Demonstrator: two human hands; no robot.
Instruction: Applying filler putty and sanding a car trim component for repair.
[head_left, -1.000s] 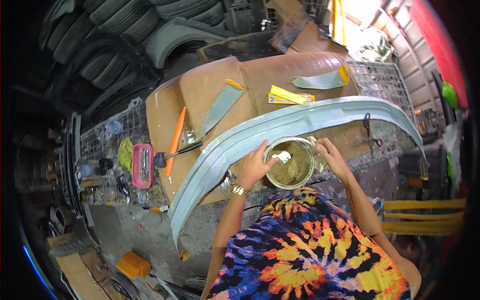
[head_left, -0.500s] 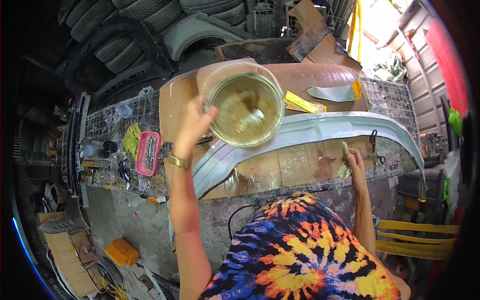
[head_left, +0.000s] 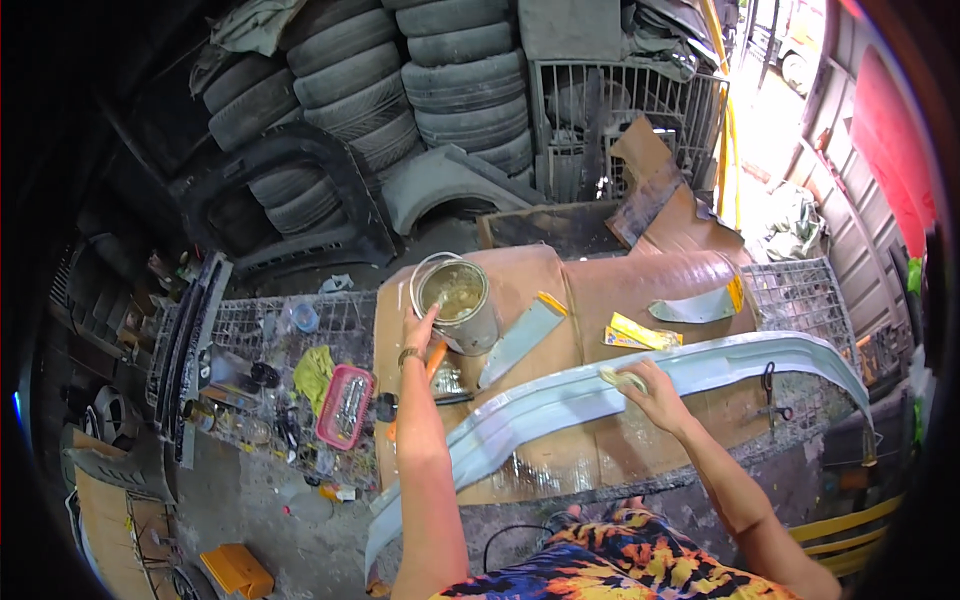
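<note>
Hands sit on two separate things in the head view, both best placed against the long pale grey-blue car body panel that lies across the cardboard-covered counter. The panel's long axis runs from the near left corner of the counter up and away to the far right, curving down at its right end.

The right hand rests flat on the panel's upper edge near its middle, fingers curled over what looks like a small pale yellowish pad or wad; the view is too small to name it surely, so it reads as lightly closed on that scrap.

The left hand is beyond the panel, on its far side toward the left end, fingers spread against the side of a round open metal tin of yellowish paste standing upright on the counter. It touches the tin's wall rather than wrapping it.

Just right of the tin, a flat grey spreader blade lies pointing toward the panel.
</note>
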